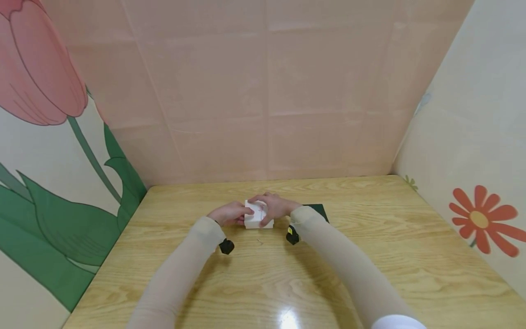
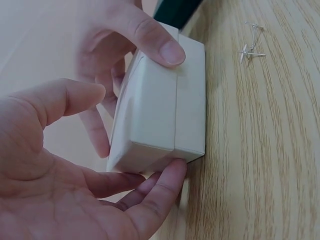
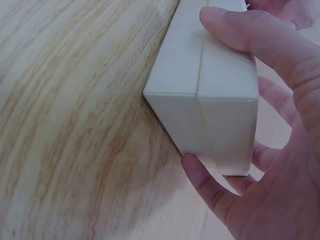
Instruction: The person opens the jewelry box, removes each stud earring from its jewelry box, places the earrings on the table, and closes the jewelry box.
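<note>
A small white lidded box (image 1: 258, 218) sits on the wooden table, a seam running round its sides and fine reddish marks on top. My right hand (image 1: 274, 208) grips it, the thumb on the near side in the right wrist view and the fingers reaching over to the far side. My left hand (image 2: 90, 190) is at the box's left end, where its fingers touch the side wall. In the left wrist view the left thumb stands apart from the box. Near the box's front lie small silvery pieces (image 2: 251, 47) with thin posts, looking like earrings.
A flat dark green object (image 1: 318, 210) lies on the table (image 1: 361, 256) behind the right wrist, partly hidden by it. Black wrist cameras sit under both wrists. A pink wall stands at the back, with flower-painted walls at both sides.
</note>
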Tool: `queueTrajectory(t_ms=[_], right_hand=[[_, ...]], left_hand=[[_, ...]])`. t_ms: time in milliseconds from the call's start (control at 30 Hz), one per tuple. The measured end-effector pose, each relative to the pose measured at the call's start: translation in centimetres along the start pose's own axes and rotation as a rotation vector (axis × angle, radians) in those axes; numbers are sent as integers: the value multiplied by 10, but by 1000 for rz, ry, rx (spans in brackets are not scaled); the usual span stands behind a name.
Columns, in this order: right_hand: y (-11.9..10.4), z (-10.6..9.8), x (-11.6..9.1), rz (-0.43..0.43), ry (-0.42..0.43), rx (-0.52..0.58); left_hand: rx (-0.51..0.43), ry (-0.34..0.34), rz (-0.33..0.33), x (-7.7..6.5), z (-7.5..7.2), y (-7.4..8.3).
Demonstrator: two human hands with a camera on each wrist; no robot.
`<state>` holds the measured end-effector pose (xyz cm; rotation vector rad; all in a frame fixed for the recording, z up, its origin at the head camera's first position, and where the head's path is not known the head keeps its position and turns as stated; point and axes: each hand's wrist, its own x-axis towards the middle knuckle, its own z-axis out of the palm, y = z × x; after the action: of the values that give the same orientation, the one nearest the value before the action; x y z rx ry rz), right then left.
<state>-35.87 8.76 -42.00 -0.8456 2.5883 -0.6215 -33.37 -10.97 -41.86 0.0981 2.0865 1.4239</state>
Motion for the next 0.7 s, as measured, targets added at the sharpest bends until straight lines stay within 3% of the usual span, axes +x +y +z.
queueTrajectory(t_ms=[267, 433, 700], right_hand=[[2, -1, 0, -1, -13, 12], [2, -5, -1, -4, -16, 6], [7, -26, -11, -53, 67, 96]], left_hand=[[42, 40, -25, -2, 1, 1], [53, 26, 8, -4, -2, -1], [203, 90, 2, -21, -6, 12]])
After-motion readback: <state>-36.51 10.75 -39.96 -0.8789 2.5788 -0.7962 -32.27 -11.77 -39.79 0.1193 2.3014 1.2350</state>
